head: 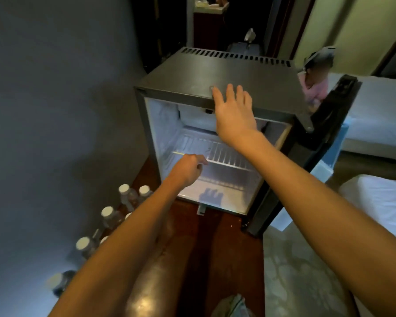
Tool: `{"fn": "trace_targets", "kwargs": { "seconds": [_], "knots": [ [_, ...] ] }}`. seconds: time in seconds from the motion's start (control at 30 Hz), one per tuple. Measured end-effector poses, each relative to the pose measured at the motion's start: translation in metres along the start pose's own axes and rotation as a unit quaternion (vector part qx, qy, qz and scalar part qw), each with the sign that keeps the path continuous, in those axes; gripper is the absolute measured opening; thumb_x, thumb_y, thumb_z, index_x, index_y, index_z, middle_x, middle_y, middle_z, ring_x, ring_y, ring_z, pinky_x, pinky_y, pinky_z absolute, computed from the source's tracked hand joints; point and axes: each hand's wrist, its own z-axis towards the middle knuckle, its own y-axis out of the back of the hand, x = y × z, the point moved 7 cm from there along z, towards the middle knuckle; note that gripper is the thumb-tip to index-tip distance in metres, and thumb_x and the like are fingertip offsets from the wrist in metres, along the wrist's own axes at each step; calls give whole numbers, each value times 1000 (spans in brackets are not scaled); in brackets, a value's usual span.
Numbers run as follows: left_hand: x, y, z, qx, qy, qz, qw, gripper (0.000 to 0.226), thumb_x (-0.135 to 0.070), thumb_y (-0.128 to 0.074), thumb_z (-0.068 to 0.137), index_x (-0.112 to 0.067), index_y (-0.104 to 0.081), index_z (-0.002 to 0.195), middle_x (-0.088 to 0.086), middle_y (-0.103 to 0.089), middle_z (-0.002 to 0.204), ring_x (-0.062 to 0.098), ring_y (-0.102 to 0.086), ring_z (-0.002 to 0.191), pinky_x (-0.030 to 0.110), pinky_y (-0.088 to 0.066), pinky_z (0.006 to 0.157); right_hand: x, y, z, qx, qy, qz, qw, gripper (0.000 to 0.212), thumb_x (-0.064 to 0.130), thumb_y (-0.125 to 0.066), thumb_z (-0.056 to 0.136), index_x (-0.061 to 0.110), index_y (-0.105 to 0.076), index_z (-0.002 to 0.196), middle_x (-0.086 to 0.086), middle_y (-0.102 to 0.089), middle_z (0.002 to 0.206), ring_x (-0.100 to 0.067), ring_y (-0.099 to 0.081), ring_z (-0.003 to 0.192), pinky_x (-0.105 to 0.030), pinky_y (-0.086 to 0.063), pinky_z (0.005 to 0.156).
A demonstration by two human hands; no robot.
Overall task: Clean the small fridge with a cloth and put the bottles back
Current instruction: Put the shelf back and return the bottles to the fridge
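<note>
Door swung wide on the small black fridge (215,69), interior bare. The right hand (233,110) lies spread flat on its top edge, bracing. The left hand (186,170) curls round the front rail of the white wire shelf (229,154).

It looks like the cleaning stage. The next move likely calls for sliding the shelf out level, then fetching the crumpled grey-green cloth (234,305) at the frame's bottom edge.

The white-capped clear bottles (125,191) wait on the floor to the left. No label or brand is legible.

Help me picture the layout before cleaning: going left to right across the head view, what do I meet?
Bottles on the floor → left hand → right hand → open fridge door → bed.
</note>
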Motion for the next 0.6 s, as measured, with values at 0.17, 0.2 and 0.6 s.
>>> {"fn": "trace_targets", "kwargs": {
  "seconds": [0.17,0.2,0.6],
  "knots": [
    [62,42,-69,-28,121,66,990,26,-13,-51,87,-25,-71,101,5,-72,109,30,-64,104,41,-52,88,89,-32,-83,-89,187,186,961,49,-4,-59,76,4,-55,124,-22,-50,128,-40,-45,118,-51,-47,93],
    [72,47,-87,-20,150,90,984,24,-16,-52,86,-25,-70,100,5,-72,108,31,-64,103,40,-52,87,104,-58,-93,-18,189,237,953,46,-2,-59,79,5,-56,124,-20,-50,123,-38,-47,115,-50,-47,92],
    [140,39,-176,55,221,194,954,40,-51,-63,86,-29,-56,118,1,-63,121,27,-57,113,40,-36,91,196,-219,-103,276,13,402,873,47,18,-57,99,15,-40,143,-8,-43,146,-27,-46,133,-39,-44,106]
  ]
}}
